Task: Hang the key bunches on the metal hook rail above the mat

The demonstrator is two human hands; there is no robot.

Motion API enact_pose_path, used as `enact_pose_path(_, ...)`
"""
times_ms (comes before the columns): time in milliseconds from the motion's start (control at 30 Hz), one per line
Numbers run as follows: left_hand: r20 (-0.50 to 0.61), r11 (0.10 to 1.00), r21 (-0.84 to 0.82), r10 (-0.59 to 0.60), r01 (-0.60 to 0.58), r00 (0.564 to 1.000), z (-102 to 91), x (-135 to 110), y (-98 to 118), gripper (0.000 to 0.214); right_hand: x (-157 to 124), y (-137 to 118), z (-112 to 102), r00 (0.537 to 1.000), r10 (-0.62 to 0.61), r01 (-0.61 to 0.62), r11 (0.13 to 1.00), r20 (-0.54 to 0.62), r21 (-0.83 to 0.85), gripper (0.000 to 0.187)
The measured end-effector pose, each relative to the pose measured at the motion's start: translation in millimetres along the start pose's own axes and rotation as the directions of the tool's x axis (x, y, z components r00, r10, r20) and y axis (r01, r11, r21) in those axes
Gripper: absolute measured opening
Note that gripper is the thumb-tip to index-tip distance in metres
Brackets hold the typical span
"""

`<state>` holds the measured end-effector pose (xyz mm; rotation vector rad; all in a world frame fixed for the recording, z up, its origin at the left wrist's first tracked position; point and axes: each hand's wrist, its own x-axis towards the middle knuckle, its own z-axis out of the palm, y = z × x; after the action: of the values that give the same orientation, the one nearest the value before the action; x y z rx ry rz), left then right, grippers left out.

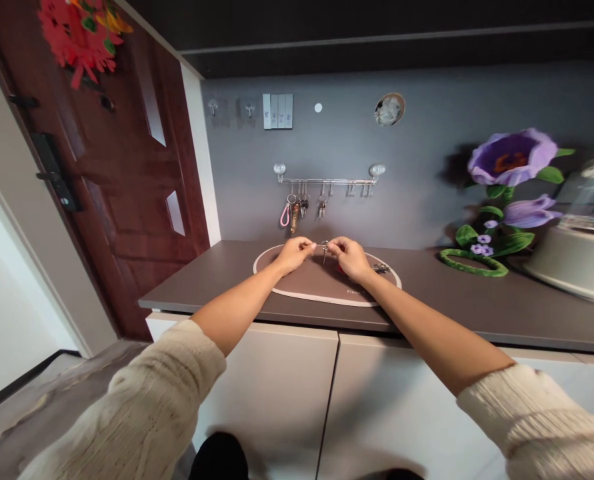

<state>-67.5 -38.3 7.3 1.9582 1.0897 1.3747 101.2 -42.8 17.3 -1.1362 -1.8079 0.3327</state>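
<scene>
My left hand (295, 254) and my right hand (349, 257) reach out over an oval brown mat (297, 283) on the counter. Both are pinched shut on a small key ring with a key (324, 249) hanging between them. More keys or a metal piece (381, 269) lie on the mat just right of my right hand, and something red (341, 270) shows under that hand. On the wall behind, a chrome hook rail (327, 180) carries several key bunches (297, 208).
A grey counter (477, 303) tops white cabinets (287, 387). At the right stand a purple flower ornament (509, 193) and a lidded appliance (579, 247). A dark red door (117, 167) is at the left. Wall switches (277, 111) sit above the rail.
</scene>
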Motion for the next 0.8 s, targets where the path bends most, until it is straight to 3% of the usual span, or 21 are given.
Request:
enact_pose_path(333,-0.015,0.993,0.119,0.000,0.001,1.000,4.8,5.7,-6.7,0.025,22.0,12.8,-11.5,0.990,0.002,-0.001,1.000,-0.139,0.007,0.019)
enact_pose_path(567,-0.015,0.986,0.170,-0.004,0.007,1.000,10.7,14.3,-18.1,0.024,57.9,7.1,-22.2,0.977,0.033,-0.023,0.999,-0.212,0.049,0.018)
enact_pose_path(800,0.001,0.987,0.161,-0.009,0.008,1.000,11.5,15.0,-16.7,0.024,96.7,-3.5,-21.7,0.967,0.052,-0.039,0.998,-0.251,0.058,0.019)
